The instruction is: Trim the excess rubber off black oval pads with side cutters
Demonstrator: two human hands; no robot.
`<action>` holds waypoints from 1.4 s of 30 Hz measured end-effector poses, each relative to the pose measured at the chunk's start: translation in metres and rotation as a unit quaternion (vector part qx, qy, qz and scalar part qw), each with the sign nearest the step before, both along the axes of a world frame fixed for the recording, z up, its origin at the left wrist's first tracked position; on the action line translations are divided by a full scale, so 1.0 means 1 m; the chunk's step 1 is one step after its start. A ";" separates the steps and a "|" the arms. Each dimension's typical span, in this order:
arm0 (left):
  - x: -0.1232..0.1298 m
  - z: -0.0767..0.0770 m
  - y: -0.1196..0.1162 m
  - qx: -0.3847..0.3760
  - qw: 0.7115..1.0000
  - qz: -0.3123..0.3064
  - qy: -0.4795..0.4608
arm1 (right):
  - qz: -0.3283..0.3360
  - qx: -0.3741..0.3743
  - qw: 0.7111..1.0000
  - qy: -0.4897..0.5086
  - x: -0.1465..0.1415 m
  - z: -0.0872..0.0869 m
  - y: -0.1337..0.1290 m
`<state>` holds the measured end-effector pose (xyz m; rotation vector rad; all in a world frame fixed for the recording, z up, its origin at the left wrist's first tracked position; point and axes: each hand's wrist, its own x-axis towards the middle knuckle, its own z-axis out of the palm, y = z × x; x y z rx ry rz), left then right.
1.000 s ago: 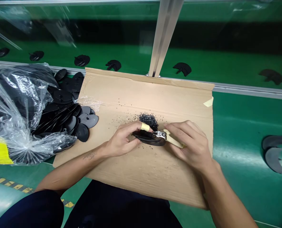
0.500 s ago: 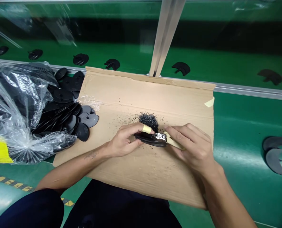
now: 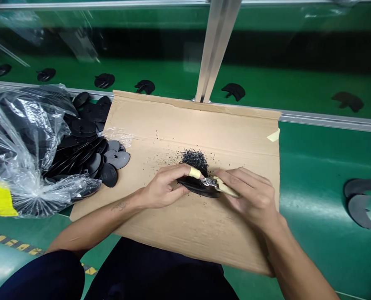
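My left hand (image 3: 166,185) pinches a thin black plastic disc (image 3: 201,189) by its left side, thumb below and a finger wrapped in yellow tape on top. Closed round the pale yellow handles of a pair of cutting pliers (image 3: 215,182) is my right hand (image 3: 251,193). The pliers' metal jaws lie against the disc's upper face, close to my taped fingertip. Just behind the disc, a heap of tiny black plastic bits (image 3: 195,160) is scattered on the cardboard sheet (image 3: 173,233).
To the left, a clear plastic bag (image 3: 19,137) and a pile of black discs (image 3: 85,146) overlap the cardboard's edge. Curved black pieces (image 3: 359,208) lie on the green floor at right. A metal post (image 3: 216,54) rises from the rail behind the cardboard.
The pliers have tilted and their jaws have shifted slightly left and down on the disc. My right hand has moved a little left with them; my left hand keeps its hold.
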<state>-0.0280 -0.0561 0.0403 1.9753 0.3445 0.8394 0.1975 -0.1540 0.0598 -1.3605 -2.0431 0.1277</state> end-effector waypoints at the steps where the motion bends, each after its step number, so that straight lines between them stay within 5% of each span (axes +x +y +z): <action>1: 0.000 0.001 0.000 0.016 1.000 0.002 0.006 | 0.003 -0.007 1.000 0.011 0.000 0.000 0.000; 12: 0.002 -0.010 0.005 0.142 0.988 0.048 0.037 | -0.048 0.001 0.993 -0.105 0.008 -0.001 0.007; 15: 0.003 -0.010 0.004 0.075 0.994 0.076 0.032 | -0.053 0.001 0.993 -0.102 0.013 -0.003 0.008; 20: 0.003 -0.010 0.012 -0.143 0.983 0.112 0.037 | -0.069 -0.014 0.991 -0.117 0.025 -0.013 0.016; 24: 0.007 0.003 0.062 -0.157 0.975 0.160 0.005 | -0.116 0.003 0.981 -0.158 0.034 -0.027 0.026; 27: 0.020 0.024 0.122 -0.012 0.981 0.189 0.048 | -0.142 0.023 0.972 -0.186 0.036 -0.031 0.028; 30: 0.039 0.038 0.182 0.111 0.939 0.247 0.210 | -0.148 0.045 0.967 -0.203 0.037 -0.030 0.029; 35: 0.061 0.028 0.243 0.114 0.899 0.251 0.340 | -0.147 0.059 0.967 -0.198 0.044 -0.029 0.028; 42: 0.056 0.010 0.280 0.095 0.864 0.238 0.433 | -0.160 0.020 0.969 -0.185 0.045 -0.030 0.024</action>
